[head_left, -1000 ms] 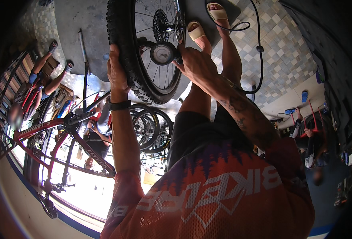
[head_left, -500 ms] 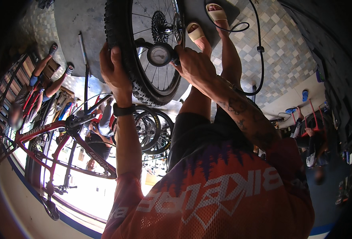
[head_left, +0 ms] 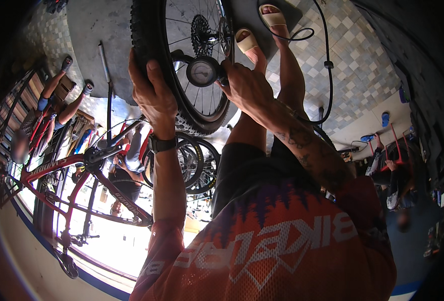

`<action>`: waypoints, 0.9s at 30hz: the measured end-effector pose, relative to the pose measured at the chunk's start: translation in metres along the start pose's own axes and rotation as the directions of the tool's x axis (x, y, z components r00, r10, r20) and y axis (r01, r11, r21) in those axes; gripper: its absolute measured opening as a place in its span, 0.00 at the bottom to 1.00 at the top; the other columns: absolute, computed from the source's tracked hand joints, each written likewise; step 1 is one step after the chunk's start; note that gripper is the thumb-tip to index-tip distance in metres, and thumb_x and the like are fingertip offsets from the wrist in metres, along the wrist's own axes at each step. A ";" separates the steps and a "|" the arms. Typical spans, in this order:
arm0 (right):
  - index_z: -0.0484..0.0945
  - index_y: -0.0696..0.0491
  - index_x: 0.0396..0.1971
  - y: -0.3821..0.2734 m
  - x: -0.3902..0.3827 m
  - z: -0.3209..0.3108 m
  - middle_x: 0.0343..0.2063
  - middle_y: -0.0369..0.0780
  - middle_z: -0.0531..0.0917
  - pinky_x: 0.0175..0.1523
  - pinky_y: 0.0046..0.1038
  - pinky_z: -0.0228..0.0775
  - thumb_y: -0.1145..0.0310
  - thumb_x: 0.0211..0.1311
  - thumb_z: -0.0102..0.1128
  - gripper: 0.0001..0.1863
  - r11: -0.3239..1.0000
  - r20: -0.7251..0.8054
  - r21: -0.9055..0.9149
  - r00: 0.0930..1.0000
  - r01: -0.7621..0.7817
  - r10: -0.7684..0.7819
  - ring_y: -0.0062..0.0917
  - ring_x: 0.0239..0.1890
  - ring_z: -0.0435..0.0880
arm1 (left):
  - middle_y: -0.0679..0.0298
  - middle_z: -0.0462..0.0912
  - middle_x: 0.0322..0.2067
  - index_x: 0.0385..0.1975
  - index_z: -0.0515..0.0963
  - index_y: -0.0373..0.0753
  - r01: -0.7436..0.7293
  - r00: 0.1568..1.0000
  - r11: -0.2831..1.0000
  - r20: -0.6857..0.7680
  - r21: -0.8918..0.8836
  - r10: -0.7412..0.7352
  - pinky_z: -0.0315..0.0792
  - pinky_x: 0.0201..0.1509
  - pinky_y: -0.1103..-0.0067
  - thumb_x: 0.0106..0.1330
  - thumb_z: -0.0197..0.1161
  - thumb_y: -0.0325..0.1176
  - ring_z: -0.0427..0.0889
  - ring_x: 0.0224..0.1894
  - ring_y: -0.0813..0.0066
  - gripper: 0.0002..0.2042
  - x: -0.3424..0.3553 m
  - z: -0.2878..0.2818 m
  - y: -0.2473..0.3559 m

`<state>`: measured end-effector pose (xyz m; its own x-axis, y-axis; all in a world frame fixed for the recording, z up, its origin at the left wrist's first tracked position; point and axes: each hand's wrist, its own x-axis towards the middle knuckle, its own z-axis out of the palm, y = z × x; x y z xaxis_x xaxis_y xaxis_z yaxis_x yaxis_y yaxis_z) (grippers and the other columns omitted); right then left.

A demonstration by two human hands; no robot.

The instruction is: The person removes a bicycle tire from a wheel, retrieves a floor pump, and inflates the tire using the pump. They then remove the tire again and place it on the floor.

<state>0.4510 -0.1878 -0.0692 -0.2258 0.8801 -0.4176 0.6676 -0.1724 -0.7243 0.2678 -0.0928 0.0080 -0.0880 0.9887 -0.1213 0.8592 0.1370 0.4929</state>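
Note:
A bicycle wheel (head_left: 185, 108) with a black knobby tyre stands upright in front of me, its cassette (head_left: 201, 34) on the right side of the spokes. My left hand (head_left: 154, 98) is at the tyre's left side, fingers stretched and thumb apart; whether it touches the tread is unclear. My right hand (head_left: 249, 88) is closed round the handle of a tyre inflator, whose round dial gauge (head_left: 202, 71) hangs before the spokes. The inflator's short tube bends toward the rim; its end at the valve is hidden.
A black air hose (head_left: 328, 75) loops down at the right over the tiled floor (head_left: 352, 55). A red bike frame (head_left: 71, 160) is held at the left near a metal stand pole (head_left: 105, 65). More wheels (head_left: 194, 165) stand behind. People are at the far left and right.
My left hand has shifted slightly toward me and rightward, its fingers opening more beside the tyre. The right hand and gauge have barely moved.

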 end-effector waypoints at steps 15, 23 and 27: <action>0.79 0.57 0.51 -0.001 0.002 -0.006 0.25 0.40 0.84 0.28 0.34 0.84 0.61 0.66 0.71 0.20 1.000 -0.023 -0.025 1.000 -0.001 0.000 0.34 0.25 0.90 | 0.35 0.65 0.74 0.81 0.56 0.35 -0.247 0.968 0.944 0.110 0.220 0.228 0.66 0.74 0.50 0.74 0.66 0.53 0.68 0.72 0.32 0.43 0.005 0.002 0.011; 0.79 0.57 0.52 0.000 0.005 -0.006 0.26 0.40 0.84 0.29 0.34 0.84 0.61 0.65 0.71 0.21 1.000 -0.036 -0.018 0.999 0.010 -0.011 0.34 0.26 0.90 | 0.36 0.67 0.71 0.81 0.59 0.38 -0.248 0.969 0.949 0.066 0.197 0.240 0.70 0.70 0.51 0.74 0.66 0.44 0.72 0.69 0.32 0.39 0.009 0.007 0.011; 0.79 0.58 0.52 0.000 0.006 -0.004 0.27 0.41 0.84 0.30 0.34 0.84 0.62 0.65 0.72 0.22 1.000 -0.037 0.014 0.999 0.018 -0.017 0.35 0.26 0.90 | 0.36 0.67 0.72 0.81 0.57 0.38 -0.264 0.963 0.946 0.109 0.190 0.247 0.70 0.71 0.50 0.73 0.66 0.40 0.72 0.69 0.31 0.40 0.009 0.003 0.014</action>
<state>0.4528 -0.1803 -0.0695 -0.2107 0.8988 -0.3843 0.6536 -0.1628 -0.7391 0.2806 -0.0818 0.0114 0.1821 0.9793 -0.0886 0.9316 -0.1430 0.3341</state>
